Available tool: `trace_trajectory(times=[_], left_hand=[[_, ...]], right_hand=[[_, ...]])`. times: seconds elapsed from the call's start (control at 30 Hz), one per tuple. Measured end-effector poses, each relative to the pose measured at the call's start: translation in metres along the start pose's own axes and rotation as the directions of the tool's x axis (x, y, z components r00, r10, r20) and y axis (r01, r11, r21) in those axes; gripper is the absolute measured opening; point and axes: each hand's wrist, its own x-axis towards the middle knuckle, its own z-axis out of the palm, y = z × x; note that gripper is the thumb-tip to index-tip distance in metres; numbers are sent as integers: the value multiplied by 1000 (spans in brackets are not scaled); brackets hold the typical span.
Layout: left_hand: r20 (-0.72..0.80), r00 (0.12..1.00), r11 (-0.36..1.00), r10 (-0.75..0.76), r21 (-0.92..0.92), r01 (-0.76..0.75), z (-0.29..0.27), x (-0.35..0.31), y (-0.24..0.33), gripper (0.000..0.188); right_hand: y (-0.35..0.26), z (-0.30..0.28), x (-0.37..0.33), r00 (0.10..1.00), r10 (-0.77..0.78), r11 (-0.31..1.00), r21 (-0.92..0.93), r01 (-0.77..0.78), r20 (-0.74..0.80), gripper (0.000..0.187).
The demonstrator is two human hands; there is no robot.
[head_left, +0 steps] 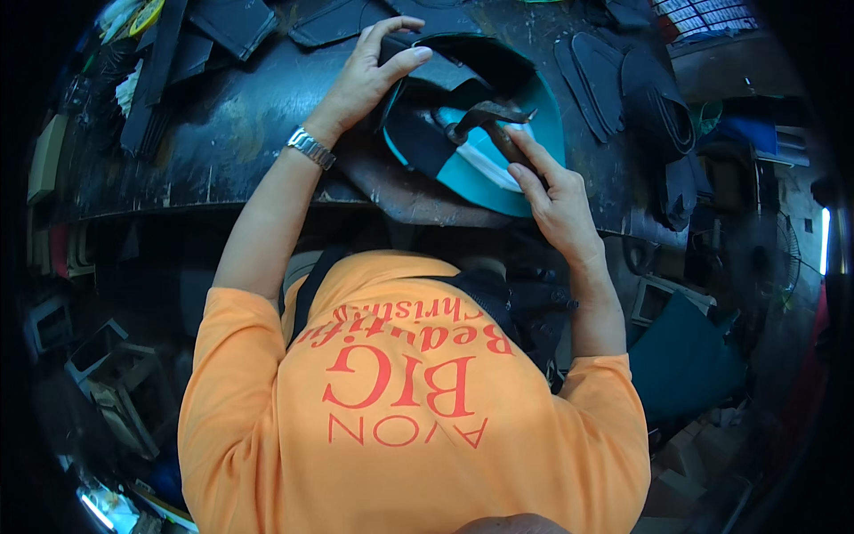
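Note:
A teal and black sheet-material piece [541, 98], curved up at its sides like an open shell, lies at the table's near edge. My left hand [365, 76] grips its dark far-left rim, thumb on the near side and fingers curled over the far side. In my right hand [560, 200] is a hammer [489, 113] with a dark, curved head, held by its handle close to the head. The head hangs over the inside of the piece, beside a white strip [487, 166]. Whether the head touches the material I cannot tell.
The worn dark table [240, 133] spans the front. Stacked black cut pieces [233, 25] lie far left, and more black pieces [592, 84] lie to the right. A wire basket [707, 18] stands far right. Below right hangs a dark teal sheet [689, 356]; wooden frames [120, 392] stand lower left.

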Motion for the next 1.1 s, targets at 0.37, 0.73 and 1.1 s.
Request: trace_trajectory(times=[0.37, 0.73, 1.1], left_hand=[[261, 922, 827, -285, 553, 99, -54, 24, 20, 73], [185, 956, 489, -230, 871, -51, -11, 39, 32, 95], [158, 895, 570, -417, 813, 122, -5, 43, 82, 77]], right_hand=[[-15, 23, 10, 993, -98, 969, -220, 111, 70, 40], [-3, 26, 6, 983, -159, 978, -152, 144, -89, 39], [15, 22, 2, 944, -176, 984, -75, 161, -280, 42]])
